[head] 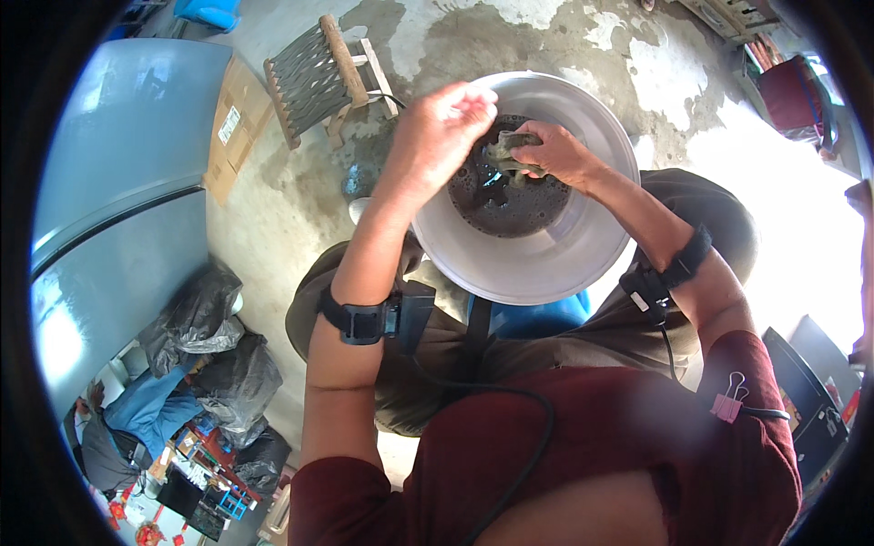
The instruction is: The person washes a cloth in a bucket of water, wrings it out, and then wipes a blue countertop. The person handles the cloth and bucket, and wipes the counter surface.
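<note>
Dark, bubbly water [512,211] covers the bottom of a large pale metal basin [471,256] between my knees. Over that water, my right hand [556,157] grips a wet, bunched grey-green cloth [509,150], its lower end hanging towards the surface. My left hand [450,126] is raised above the basin's left rim, apart from the cloth. Its fingers are curled and washed out by sunlight; no object shows in it, but whether they are fully closed is unclear.
A low wooden stool with a woven seat [311,78] stands beyond the basin on the left. Near it are a flattened cardboard box [235,126] and a blue-grey refrigerator [130,130]. Black plastic bags [235,382] lie at lower left. Wet patches mark the concrete floor [464,41].
</note>
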Demonstrator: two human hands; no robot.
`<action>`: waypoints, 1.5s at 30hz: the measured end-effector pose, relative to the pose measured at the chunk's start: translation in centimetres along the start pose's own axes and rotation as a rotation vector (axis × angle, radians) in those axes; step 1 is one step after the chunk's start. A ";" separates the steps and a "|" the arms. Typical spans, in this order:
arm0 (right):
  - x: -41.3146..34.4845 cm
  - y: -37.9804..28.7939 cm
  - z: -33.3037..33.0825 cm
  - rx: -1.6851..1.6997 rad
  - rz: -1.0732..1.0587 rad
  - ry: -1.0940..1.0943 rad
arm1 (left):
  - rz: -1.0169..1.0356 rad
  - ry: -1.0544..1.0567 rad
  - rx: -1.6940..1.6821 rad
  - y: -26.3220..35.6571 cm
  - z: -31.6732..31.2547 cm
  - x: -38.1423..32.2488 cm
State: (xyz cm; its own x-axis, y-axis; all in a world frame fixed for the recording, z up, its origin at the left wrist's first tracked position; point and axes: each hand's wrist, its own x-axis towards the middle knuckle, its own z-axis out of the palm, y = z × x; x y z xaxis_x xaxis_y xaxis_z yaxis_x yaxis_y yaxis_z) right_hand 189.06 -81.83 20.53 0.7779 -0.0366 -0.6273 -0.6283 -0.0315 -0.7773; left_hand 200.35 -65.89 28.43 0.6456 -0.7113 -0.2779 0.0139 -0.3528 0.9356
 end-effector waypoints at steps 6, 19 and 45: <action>4.9 1.2 -0.5 -0.541 -0.141 0.221 | 0.019 0.137 -0.231 2.4 -2.7 -0.1; 9.8 9.7 4.1 -1.089 0.095 -0.189 | 0.022 0.178 -0.290 3.0 -3.3 0.0; 8.0 11.3 2.3 -0.896 0.123 -0.194 | -0.102 0.050 -0.296 1.8 -0.4 0.8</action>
State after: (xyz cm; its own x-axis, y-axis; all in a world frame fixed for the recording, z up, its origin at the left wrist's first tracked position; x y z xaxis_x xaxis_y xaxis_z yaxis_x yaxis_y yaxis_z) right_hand 188.19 -80.14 6.64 0.6424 0.0745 -0.7627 -0.4155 -0.8024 -0.4283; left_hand 201.21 -66.85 29.98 0.6659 -0.6482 -0.3693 0.2977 -0.2230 0.9283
